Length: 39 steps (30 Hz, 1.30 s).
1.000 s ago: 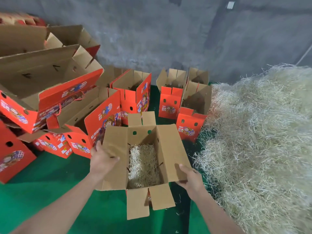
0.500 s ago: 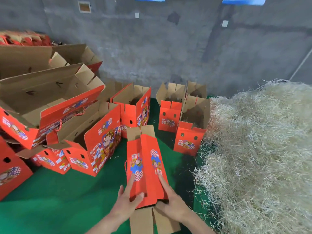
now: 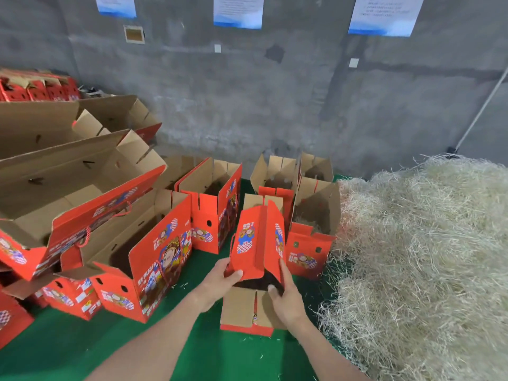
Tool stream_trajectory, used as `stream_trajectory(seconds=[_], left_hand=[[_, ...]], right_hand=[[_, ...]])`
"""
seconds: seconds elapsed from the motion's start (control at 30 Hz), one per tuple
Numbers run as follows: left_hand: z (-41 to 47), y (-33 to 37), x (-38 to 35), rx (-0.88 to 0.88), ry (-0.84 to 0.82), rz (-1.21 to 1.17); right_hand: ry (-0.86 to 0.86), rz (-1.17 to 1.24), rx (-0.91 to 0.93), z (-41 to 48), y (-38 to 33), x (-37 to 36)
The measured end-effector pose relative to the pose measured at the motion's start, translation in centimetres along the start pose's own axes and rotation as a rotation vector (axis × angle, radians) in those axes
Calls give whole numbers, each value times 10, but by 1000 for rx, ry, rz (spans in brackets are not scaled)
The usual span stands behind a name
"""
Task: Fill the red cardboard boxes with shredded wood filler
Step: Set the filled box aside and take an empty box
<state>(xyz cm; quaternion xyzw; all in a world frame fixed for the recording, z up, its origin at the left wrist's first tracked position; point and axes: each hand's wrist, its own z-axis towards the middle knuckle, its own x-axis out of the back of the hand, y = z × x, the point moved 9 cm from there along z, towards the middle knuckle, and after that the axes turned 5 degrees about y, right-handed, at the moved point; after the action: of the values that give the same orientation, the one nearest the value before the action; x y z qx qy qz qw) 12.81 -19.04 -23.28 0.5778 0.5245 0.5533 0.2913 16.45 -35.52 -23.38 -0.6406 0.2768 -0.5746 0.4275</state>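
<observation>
Left forearm (image 3: 154, 334) and right forearm (image 3: 327, 350) bare all the way; left hand (image 3: 220, 279), right hand (image 3: 287, 301) bare too.

Held box (image 3: 257, 240): centre, between both hands. Open boxes (image 3: 143, 243): left and behind. Shredded filler pile (image 3: 423, 257): right. Wall (image 3: 275, 105): behind all.
</observation>
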Motion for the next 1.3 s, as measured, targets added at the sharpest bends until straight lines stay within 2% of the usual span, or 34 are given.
stream_trajectory(seconds=[0.1,0.17,0.23,0.3,0.43,0.53,0.57,0.67,0.73,0.8,0.87,0.97,1.03,1.1,1.2,1.3], left_hand=[[29,5,9,81,-94,192],[36,-2,8,111,-124,283],[40,-11,-1,85,-141,303],[42,-20,-9,54,-160,308],[52,-28,-15,44,-250,372],[67,-21,-2,-28,-220,528],[73,-12,13,-82,-130,582],[87,29,88,-279,279,888],[97,34,142,-229,408,1070],[104,21,187,-79,384,1076],[107,6,211,-16,311,968],[105,-1,225,-36,285,811],[104,0,227,-73,302,745],[103,7,225,-110,317,721],[106,15,221,-156,351,727],[108,13,217,-176,358,749]], right_hand=[[-8,-143,22,31,-11,-5],[-20,-411,74,39,-15,-16],[-134,-681,183,36,-14,-39],[-237,-822,274,31,-8,-62],[-250,-1009,245,38,3,-79],[-251,-1057,94,61,6,-79],[-253,-1066,40,71,7,-77],[-247,-1090,-67,99,4,-70],[-251,-1103,-100,114,-3,-70],[-273,-1105,-139,126,-11,-69],[-279,-1144,-182,140,-26,-67],[-125,-1176,-88,168,-77,-68],[-58,-1028,68,187,-113,-85],[-87,-854,156,202,-139,-111],[-122,-758,150,224,-155,-147],[-101,-847,119,244,-156,-167]])
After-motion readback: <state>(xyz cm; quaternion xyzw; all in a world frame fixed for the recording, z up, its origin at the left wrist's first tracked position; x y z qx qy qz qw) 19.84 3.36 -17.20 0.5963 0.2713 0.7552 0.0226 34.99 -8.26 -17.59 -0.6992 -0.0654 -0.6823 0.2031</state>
